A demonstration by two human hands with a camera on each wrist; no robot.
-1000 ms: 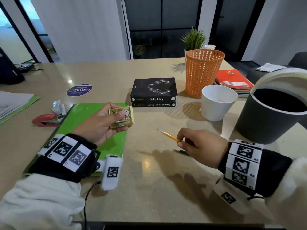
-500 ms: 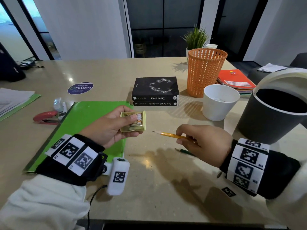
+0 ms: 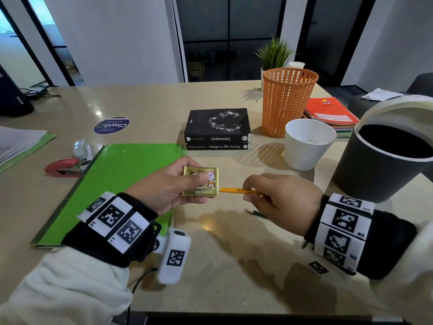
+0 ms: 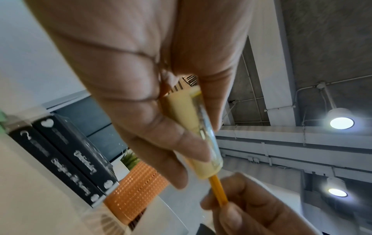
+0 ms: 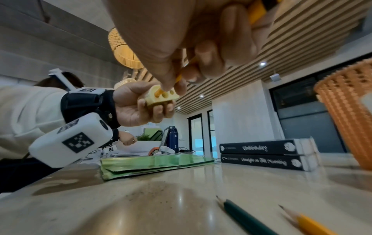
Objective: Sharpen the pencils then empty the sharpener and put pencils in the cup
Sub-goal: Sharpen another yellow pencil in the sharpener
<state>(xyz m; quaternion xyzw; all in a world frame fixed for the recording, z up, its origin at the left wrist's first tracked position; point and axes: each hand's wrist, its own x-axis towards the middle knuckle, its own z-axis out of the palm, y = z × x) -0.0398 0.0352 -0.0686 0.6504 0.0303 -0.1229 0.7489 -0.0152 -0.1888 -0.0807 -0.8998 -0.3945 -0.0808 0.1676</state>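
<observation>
- Left hand grips the small yellow sharpener above the table, thumb across its picture face, fingers curled underneath.
- Right hand pinches the yellow pencil close to the sharpener, and the tip is already in the leftmost of three holes, as the right wrist view shows.
- This looks like the first pencil going in, so the sharpening is just starting.
- To do it well: keep the pencil straight in line with the hole, push in gently and twist it while the other hand holds the sharpener steady.
- Any sideways lean would likely snap the lead.
- Keeping the sharpener closed and level should stop shavings spilling before it gets emptied.
- A green pencil and another yellow pencil lie on the table under the right hand, both with points showing.
- The white cup stands beyond the right hand, near the orange basket and the dark bin.
</observation>
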